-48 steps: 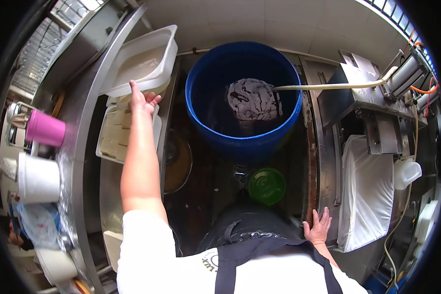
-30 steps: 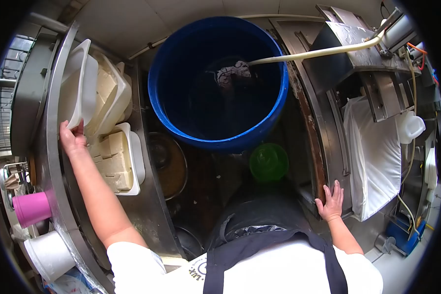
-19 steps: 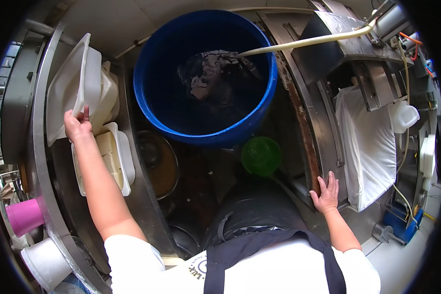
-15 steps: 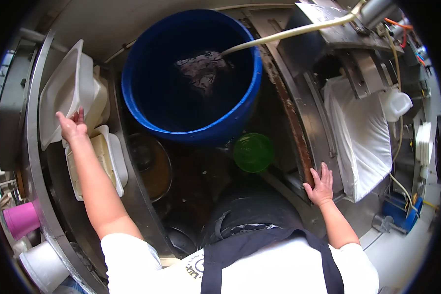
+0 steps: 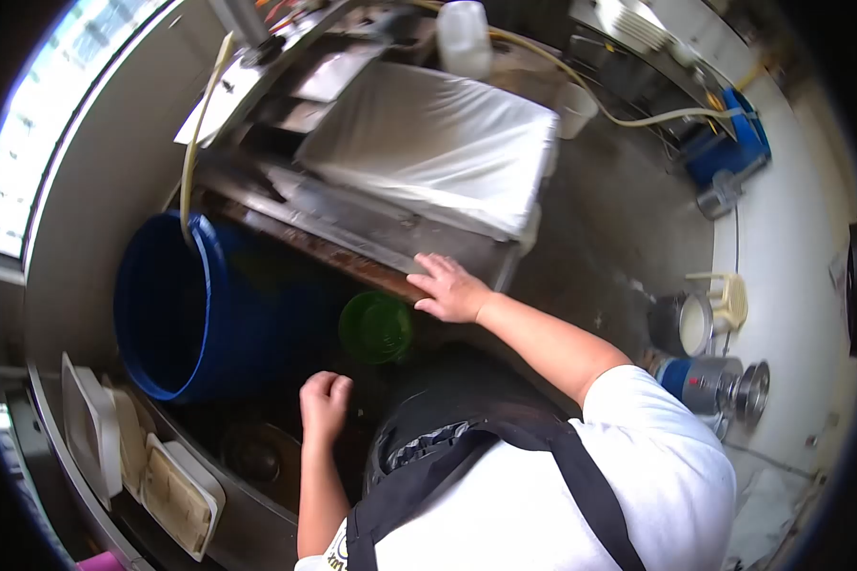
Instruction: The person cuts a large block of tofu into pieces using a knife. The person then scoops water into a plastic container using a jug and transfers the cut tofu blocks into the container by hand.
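My left hand (image 5: 325,403) is in front of my body over the dark floor, its fingers curled in, with nothing visible in it. My right hand (image 5: 452,291) is open with its fingers spread, at the front edge of the steel table (image 5: 390,233); whether it rests on it I cannot tell. Below and to its left is a green plastic basin (image 5: 376,327). A large blue barrel (image 5: 162,381) stands further left, with a pale hose (image 5: 191,162) hanging over its rim.
A white cloth-covered block (image 5: 438,143) and a white jug (image 5: 464,43) are on the table. White plastic tubs (image 5: 181,495) lie at the lower left. By the right wall are a pot (image 5: 695,324), a cream stool (image 5: 730,303) and a blue-and-steel machine (image 5: 700,381).
My view has swung to the right. My left hand has left the white tub, come in towards my body and curled its fingers. My right hand stays open by the table's edge.
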Action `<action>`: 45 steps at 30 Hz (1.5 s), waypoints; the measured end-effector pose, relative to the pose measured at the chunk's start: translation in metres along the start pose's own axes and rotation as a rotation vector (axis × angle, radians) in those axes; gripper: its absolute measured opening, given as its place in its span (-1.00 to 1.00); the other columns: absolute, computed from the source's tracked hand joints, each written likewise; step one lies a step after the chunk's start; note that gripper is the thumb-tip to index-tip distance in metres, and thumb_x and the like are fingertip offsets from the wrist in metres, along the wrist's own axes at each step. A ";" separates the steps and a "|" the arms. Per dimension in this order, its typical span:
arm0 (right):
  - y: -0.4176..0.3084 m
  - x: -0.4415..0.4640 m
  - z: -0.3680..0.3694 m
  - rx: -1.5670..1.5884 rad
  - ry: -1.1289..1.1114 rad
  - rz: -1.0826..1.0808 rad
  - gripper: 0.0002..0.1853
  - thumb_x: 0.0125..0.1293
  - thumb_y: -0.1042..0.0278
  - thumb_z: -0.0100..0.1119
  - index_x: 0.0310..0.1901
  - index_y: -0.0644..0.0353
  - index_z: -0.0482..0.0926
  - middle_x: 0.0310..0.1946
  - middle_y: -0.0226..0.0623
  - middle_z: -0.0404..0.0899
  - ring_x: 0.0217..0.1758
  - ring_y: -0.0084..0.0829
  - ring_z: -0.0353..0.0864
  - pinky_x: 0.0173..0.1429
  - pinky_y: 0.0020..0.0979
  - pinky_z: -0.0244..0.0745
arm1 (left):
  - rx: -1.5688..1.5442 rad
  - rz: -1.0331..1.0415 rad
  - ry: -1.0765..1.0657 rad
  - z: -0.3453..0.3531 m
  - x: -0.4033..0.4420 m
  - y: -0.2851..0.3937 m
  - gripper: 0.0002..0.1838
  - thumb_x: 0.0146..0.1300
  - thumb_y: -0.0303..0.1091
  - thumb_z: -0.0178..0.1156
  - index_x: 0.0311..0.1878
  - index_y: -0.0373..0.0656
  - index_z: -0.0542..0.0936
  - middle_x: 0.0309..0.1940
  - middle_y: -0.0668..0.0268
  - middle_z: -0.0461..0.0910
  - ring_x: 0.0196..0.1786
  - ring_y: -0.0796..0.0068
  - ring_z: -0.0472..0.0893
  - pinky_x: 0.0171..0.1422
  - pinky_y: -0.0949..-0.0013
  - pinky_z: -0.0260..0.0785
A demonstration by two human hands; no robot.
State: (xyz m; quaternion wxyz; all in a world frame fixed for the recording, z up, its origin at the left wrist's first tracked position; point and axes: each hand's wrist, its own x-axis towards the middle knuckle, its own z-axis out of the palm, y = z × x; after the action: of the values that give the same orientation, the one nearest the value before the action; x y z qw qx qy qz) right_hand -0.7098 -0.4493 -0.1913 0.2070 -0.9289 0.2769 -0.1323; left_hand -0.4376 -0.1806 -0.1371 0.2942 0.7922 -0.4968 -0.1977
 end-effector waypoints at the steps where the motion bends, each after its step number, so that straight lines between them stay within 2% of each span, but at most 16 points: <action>1: -0.002 -0.021 -0.016 0.072 0.093 -0.028 -0.43 0.40 -0.05 0.28 0.32 0.10 0.56 0.45 0.10 0.36 0.52 0.13 0.34 0.61 0.10 0.19 | 0.140 0.190 -0.093 0.019 -0.013 0.020 -0.64 0.36 -0.19 0.38 -0.03 -0.34 0.70 0.00 -0.05 0.71 0.07 0.03 0.70 0.23 0.19 0.53; 4: 0.013 -0.116 -0.062 0.313 0.180 0.067 -0.55 0.41 0.06 0.29 0.17 0.22 0.63 0.19 0.00 0.61 0.26 0.00 0.61 0.36 -0.09 0.51 | -0.142 -0.240 -0.265 0.056 -0.030 0.099 -0.60 0.41 -0.16 0.36 0.07 -0.35 0.69 -0.11 0.03 0.77 -0.04 0.24 0.76 0.09 0.27 0.58; 8: 0.066 -0.287 -0.084 0.338 0.127 0.443 -0.63 0.45 0.09 0.25 0.09 0.20 0.66 -0.04 -0.07 0.71 0.03 -0.04 0.72 0.13 -0.13 0.63 | -0.049 -0.106 -0.245 0.109 -0.015 0.160 -0.65 0.45 -0.19 0.33 -0.01 -0.35 0.70 -0.27 0.07 0.77 -0.21 0.35 0.75 -0.06 0.30 0.58; 12: 0.102 -0.431 -0.112 0.271 0.132 0.741 -0.64 0.44 0.10 0.28 0.06 0.20 0.67 -0.13 -0.08 0.75 -0.06 -0.07 0.76 0.05 -0.16 0.66 | 0.003 0.187 -0.276 0.168 0.021 0.244 -0.65 0.43 -0.17 0.32 -0.04 -0.34 0.70 -0.27 0.00 0.75 -0.22 0.14 0.76 -0.06 0.20 0.59; 15: 0.115 -0.482 -0.139 0.296 0.231 1.007 -0.63 0.43 0.11 0.30 0.05 0.24 0.68 -0.13 -0.04 0.77 -0.06 -0.10 0.79 0.06 -0.18 0.67 | 0.038 0.320 -0.416 0.216 0.045 0.312 -0.64 0.40 -0.16 0.33 -0.03 -0.34 0.69 -0.25 -0.02 0.75 -0.21 0.06 0.75 -0.06 0.15 0.59; 16: 0.121 -0.491 -0.144 0.297 0.313 1.048 -0.64 0.43 0.12 0.30 0.06 0.25 0.68 -0.12 -0.02 0.77 -0.06 -0.10 0.80 0.06 -0.19 0.68 | 0.045 0.309 -0.500 0.233 0.054 0.327 -0.58 0.39 -0.16 0.33 0.09 -0.34 0.65 -0.07 -0.09 0.72 -0.01 -0.02 0.73 0.09 0.10 0.57; 17: 0.129 -0.498 -0.149 0.296 0.395 1.087 -0.64 0.43 0.13 0.31 0.06 0.26 0.69 -0.10 0.01 0.77 -0.05 -0.11 0.81 0.06 -0.19 0.69 | 0.043 0.323 -0.512 0.250 0.060 0.338 -0.58 0.39 -0.16 0.33 0.09 -0.34 0.65 -0.07 -0.09 0.72 -0.01 -0.02 0.73 0.09 0.10 0.57; 20: 0.154 -0.489 -0.156 0.313 0.506 1.053 -0.65 0.43 0.16 0.32 0.05 0.28 0.68 -0.11 0.00 0.78 -0.06 -0.13 0.82 0.04 -0.21 0.70 | 0.062 0.466 -0.596 0.296 0.093 0.375 -0.36 0.33 -0.19 0.38 0.39 -0.29 0.47 0.26 -0.21 0.54 0.34 -0.22 0.51 0.43 0.01 0.40; 24: 0.207 -0.463 -0.179 0.323 0.500 0.896 -0.66 0.44 0.10 0.26 0.00 0.23 0.70 -0.17 -0.02 0.76 -0.07 -0.03 0.76 0.05 -0.10 0.65 | 0.163 0.458 -0.554 0.360 0.163 0.395 -0.12 0.30 -0.21 0.38 0.61 -0.19 0.18 0.32 -0.32 0.40 0.35 -0.33 0.46 0.46 -0.07 0.37; 27: 0.270 -0.453 -0.189 0.297 0.334 0.880 -0.64 0.44 0.10 0.26 0.03 0.24 0.70 -0.11 -0.01 0.75 -0.02 -0.02 0.75 0.10 -0.11 0.64 | 0.074 0.423 -0.428 0.411 0.224 0.413 -0.13 0.35 -0.26 0.35 0.63 -0.17 0.12 0.40 -0.36 0.32 0.43 -0.37 0.39 0.50 -0.09 0.34; 29: 0.319 -0.449 -0.201 0.274 0.258 0.935 -0.63 0.43 0.10 0.26 0.05 0.23 0.69 -0.10 -0.01 0.75 -0.01 -0.01 0.75 0.12 -0.10 0.64 | 0.056 0.436 -0.374 0.443 0.265 0.429 -0.10 0.37 -0.28 0.33 0.65 -0.15 0.06 0.40 -0.36 0.34 0.43 -0.36 0.40 0.50 -0.09 0.34; 33: 0.400 -0.426 -0.256 0.193 -0.009 0.987 -0.62 0.39 0.11 0.28 0.08 0.20 0.71 -0.07 -0.01 0.75 0.02 -0.02 0.74 0.15 -0.12 0.63 | -0.016 0.203 -0.473 0.463 0.322 0.476 -0.02 0.40 -0.20 0.32 0.72 0.06 -0.08 0.38 -0.34 0.41 0.38 -0.38 0.47 0.49 -0.06 0.34; 36: 0.459 -0.387 -0.306 0.345 0.152 1.004 -0.64 0.36 0.07 0.29 0.02 0.14 0.72 -0.21 -0.08 0.77 -0.10 -0.02 0.76 0.03 -0.09 0.66 | 0.020 0.122 -0.482 0.466 0.351 0.496 0.00 0.41 -0.13 0.30 0.72 0.04 -0.13 0.32 -0.35 0.48 0.34 -0.37 0.52 0.45 -0.07 0.38; 39: 0.517 -0.333 -0.346 0.268 0.210 1.078 -0.66 0.37 0.10 0.31 -0.01 0.18 0.70 -0.25 -0.03 0.75 -0.15 0.00 0.75 -0.04 -0.09 0.65 | 0.053 0.045 -0.478 0.465 0.372 0.504 -0.02 0.43 -0.06 0.27 0.71 -0.01 -0.11 0.21 -0.34 0.57 0.27 -0.33 0.59 0.39 -0.06 0.44; 42: 0.589 -0.288 -0.348 0.248 0.271 0.929 -0.66 0.38 0.12 0.33 -0.01 0.22 0.69 -0.26 -0.01 0.74 -0.15 0.03 0.74 -0.03 -0.09 0.64 | 0.026 -0.098 -0.530 0.466 0.383 0.500 -0.06 0.44 -0.04 0.26 0.70 -0.09 -0.04 0.38 -0.37 0.40 0.41 -0.36 0.45 0.51 -0.06 0.32; 45: 0.646 -0.221 -0.361 0.295 0.131 0.788 -0.67 0.40 0.13 0.31 0.00 0.23 0.69 -0.23 -0.03 0.73 -0.10 0.00 0.74 0.01 -0.12 0.64 | 0.097 -0.057 -0.454 0.473 0.383 0.487 -0.09 0.44 0.01 0.26 0.66 -0.19 0.07 0.48 -0.31 0.31 0.54 -0.30 0.29 0.64 -0.04 0.12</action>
State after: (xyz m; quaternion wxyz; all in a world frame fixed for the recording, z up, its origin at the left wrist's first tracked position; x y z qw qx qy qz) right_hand -1.3163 -0.9280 -0.1984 0.3546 -0.7021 0.6013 -0.1402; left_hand -0.8867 -0.8160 -0.1770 0.1307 0.7542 -0.5367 -0.3550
